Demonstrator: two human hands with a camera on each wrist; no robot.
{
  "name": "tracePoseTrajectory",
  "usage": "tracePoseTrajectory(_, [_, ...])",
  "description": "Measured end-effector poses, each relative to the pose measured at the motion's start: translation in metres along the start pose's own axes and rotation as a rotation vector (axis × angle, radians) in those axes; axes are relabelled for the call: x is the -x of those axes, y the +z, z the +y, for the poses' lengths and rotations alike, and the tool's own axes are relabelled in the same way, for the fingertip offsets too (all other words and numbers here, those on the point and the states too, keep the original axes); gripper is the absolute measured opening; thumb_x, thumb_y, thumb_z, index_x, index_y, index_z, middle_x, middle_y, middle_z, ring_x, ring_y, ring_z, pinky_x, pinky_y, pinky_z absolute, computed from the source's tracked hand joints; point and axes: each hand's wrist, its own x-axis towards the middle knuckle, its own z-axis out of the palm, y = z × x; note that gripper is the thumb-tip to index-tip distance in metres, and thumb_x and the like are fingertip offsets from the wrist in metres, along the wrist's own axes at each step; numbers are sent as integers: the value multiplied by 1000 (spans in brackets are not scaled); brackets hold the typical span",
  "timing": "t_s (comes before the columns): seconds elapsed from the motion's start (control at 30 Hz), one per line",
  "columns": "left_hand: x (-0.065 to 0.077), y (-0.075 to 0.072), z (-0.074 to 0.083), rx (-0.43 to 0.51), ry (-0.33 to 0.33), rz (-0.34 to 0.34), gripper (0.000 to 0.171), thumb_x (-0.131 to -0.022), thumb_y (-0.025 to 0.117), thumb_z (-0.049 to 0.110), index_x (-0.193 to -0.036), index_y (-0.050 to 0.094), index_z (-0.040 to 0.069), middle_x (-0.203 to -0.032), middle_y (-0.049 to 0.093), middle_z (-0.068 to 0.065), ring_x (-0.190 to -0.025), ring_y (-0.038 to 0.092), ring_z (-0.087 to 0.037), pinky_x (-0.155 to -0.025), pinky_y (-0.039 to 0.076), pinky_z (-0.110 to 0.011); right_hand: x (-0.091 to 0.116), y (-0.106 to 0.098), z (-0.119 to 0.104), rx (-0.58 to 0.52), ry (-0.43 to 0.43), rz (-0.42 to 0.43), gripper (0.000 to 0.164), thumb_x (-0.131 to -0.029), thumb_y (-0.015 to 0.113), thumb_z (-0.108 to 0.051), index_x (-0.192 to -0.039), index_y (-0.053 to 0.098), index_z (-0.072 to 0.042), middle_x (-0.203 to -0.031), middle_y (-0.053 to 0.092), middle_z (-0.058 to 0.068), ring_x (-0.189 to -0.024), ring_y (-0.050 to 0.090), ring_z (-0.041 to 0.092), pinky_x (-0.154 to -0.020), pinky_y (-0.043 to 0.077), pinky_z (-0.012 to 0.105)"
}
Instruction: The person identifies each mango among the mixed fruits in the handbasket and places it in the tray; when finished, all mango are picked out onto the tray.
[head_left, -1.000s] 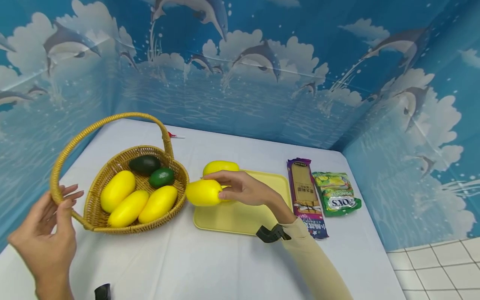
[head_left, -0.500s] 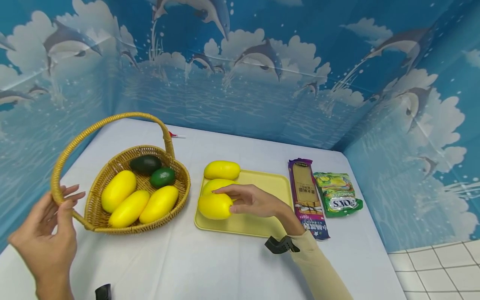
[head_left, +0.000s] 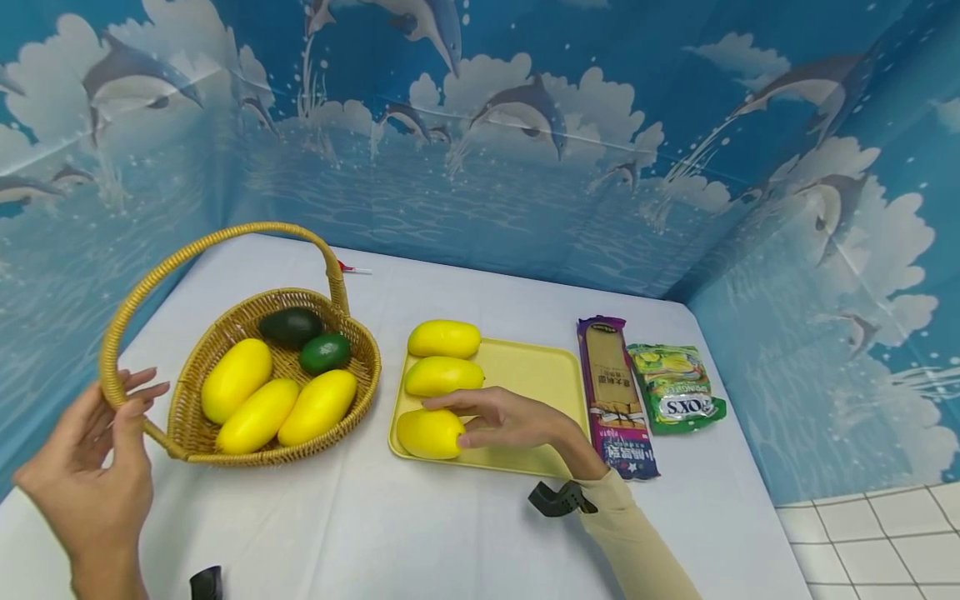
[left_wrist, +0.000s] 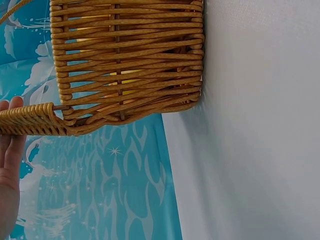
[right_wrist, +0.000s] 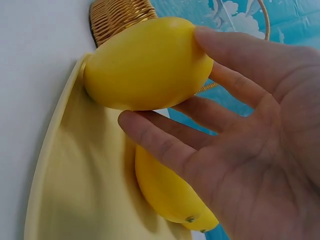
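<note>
My left hand (head_left: 90, 475) holds the arched handle (head_left: 150, 287) of a wicker basket (head_left: 367, 379), fingers behind it and thumb in front. The basket stands on the left with three yellow mangoes (head_left: 318, 408), a dark avocado (head_left: 291, 327) and a smaller green avocado (head_left: 325, 353) inside. My right hand (head_left: 510, 421) grips another yellow mango (right_wrist: 145, 65) at the near left corner of a pale yellow tray (head_left: 528, 375), thumb at its end. Behind that mango, a second mango (head_left: 442, 377) lies in the tray, and a third (head_left: 444, 339) lies at the far left corner.
Right of the tray lie a purple pasta packet (head_left: 609, 375) and a green Fox's bag (head_left: 675, 387). A small red-and-white object (head_left: 354, 268) lies behind the basket. A dolphin-print curtain (head_left: 480, 192) borders the white table (head_left: 360, 517).
My right hand has carried its mango from beside the basket's rim rightward and toward me, down to the tray's near left corner. The left hand stays at the handle.
</note>
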Motion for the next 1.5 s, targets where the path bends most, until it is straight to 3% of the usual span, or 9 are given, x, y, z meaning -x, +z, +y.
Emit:
tracePoseTrajectory(0.33, [1, 0, 1, 35, 0, 13, 27, -101, 70, -5, -127, 73, -11, -120, 79, -16, -100, 78, -3, -90, 59, -12, 9, -1, 8, 94, 21, 62, 53, -111, 63, -18, -159, 50, 0, -165, 50, 16, -144, 54, 25, -120, 49, 40])
tracePoseTrajectory(0.57, [2, 0, 0, 47, 4, 16, 28, -99, 71, -7, -127, 72, -11, -120, 79, -16, -99, 78, -3, -90, 59, -12, 14, 3, 18, 8, 78, 86, 53, -108, 63, -5, -158, 48, 5, -162, 50, 22, -141, 57, 37, -115, 54, 40])
tracePoseTrajectory(0.73, [1, 0, -2, 38, 8, 9, 28, -99, 71, -6, -128, 73, -10, -120, 79, -16, -99, 78, -3, -90, 59, -12, 12, 5, 19, 6, 97, 140, 62, -100, 74, 2, -157, 50, 4, -160, 52, 22, -139, 57, 40, -110, 58, 39])
tracePoseTrajectory(1.13, [0, 0, -1, 7, 5, -2, 28, -100, 72, -5, -128, 74, -7, -121, 79, -13, -100, 77, -2, -91, 58, -12, 10, 10, 17, 141, 99, 239, 66, -90, 86, 1, -151, 60, 0, -152, 62, 16, -131, 64, 32, -110, 57, 36])
tracePoseTrajectory(1.3, [0, 1, 1, 41, 9, 8, 28, -99, 71, -6, -127, 73, -11, -120, 79, -16, -99, 78, -3, -91, 59, -13, 12, 11, 19, 155, 110, 276, 66, -88, 88, -1, -149, 62, -1, -150, 64, 14, -130, 66, 32, -111, 56, 34])
tracePoseTrajectory(1.5, [0, 1, 2, 9, 5, -2, 28, -101, 70, -5, -129, 73, -8, -121, 79, -14, -100, 77, -2, -91, 59, -12, 13, 11, 18, 125, 142, 306, 66, -88, 89, -3, -148, 63, -2, -150, 65, 13, -132, 66, 32, -114, 54, 35])
